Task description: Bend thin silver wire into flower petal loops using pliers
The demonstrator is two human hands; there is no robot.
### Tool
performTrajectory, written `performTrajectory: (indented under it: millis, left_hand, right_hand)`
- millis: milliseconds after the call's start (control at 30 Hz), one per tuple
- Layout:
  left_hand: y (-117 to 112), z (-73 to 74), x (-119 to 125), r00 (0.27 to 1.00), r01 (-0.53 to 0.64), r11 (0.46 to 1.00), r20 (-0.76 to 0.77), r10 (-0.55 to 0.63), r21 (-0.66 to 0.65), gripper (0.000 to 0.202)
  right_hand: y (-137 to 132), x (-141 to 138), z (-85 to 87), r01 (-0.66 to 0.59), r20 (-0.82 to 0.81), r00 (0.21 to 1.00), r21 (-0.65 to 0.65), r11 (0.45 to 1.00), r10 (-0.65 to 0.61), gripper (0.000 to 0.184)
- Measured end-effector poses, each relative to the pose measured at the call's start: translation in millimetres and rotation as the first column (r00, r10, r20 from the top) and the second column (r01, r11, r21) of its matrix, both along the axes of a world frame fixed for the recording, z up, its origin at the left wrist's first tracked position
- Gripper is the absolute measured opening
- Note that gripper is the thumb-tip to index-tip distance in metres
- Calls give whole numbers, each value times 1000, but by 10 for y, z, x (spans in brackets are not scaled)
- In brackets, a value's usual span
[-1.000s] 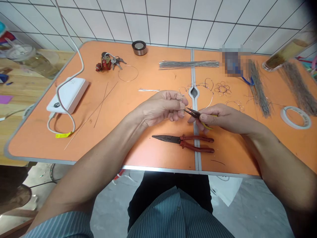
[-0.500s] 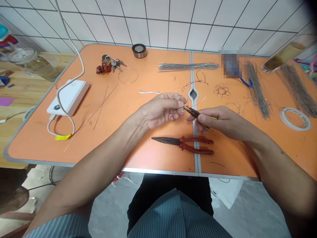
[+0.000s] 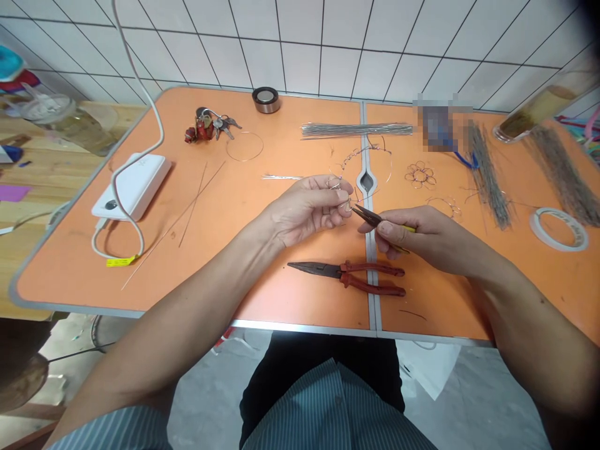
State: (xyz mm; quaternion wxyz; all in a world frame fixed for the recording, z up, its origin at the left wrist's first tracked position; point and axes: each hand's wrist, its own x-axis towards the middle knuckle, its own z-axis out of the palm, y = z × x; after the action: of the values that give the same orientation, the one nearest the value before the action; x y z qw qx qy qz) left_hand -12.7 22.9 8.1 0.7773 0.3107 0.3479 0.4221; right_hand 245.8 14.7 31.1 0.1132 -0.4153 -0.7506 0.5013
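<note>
The left hand [image 3: 307, 211] is closed: I read its thumb and fingertips pinched on a wire piece [image 3: 336, 183], a thin bent length with small loops. It is held just above the table [image 3: 70, 262], close to the left of the centre seam. The right hand [image 3: 424, 236] is also closed, wrapped around the yellow handles of the small pliers [image 3: 368, 216]. The dark nose of the tool points left and meets the wire piece at the left fingertips. I cannot tell whether the nose actually clamps the wire (the contact is too small to resolve from here).

Layout around the hands:
- The red pliers [image 3: 351, 277] lie flat on the table just in front of both hands, nose to the left, untouched.
- A wire flower [image 3: 420, 174] lies beyond the right hand, near the seam.
- A wire bundle [image 3: 356, 129] of straight lengths lies across the seam at the far side.
- A wire ring [image 3: 244, 146] and a bunch of keys [image 3: 206, 124] lie to the far left of the bundle.
- A white power bank [image 3: 134, 185] with its cable sits near the left edge, well apart from the hands.
- A tape ring [image 3: 557, 228] lies flat at the right edge.
</note>
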Motion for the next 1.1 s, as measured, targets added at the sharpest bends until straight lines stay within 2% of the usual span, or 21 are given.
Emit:
performTrajectory:
  millis: [133,300,467,633,833,1100]
  left_hand:
    - [1,-28,-3,1000,-15,998,-2,16,68,10]
    - [-14,-44,13,993,-57,983,-90,73,174,18]
    - [-38,-49,48,985,-98,949,-105,135,301,26]
    - [-16,-124,65,969,-148,901,-123,215,408,35]
    - [-13,-138,67,942,-215,813,-104,318,541,32]
    - [-58,-118,110,919,-265,769,-89,384,582,32]
  right_hand:
    - [-42,-34,13,32,28,999,76,997,-34,53]
    - [-96,-93,44,71,109,990,176,982,-91,55]
    - [-131,-124,40,96,120,985,206,974,-122,53]
    - [-138,-142,49,120,133,979,250,961,-157,46]
    - [-172,-30,64,154,112,979,139,978,-170,49]
    - [-351,-23,52,155,23,987,75,985,-157,56]
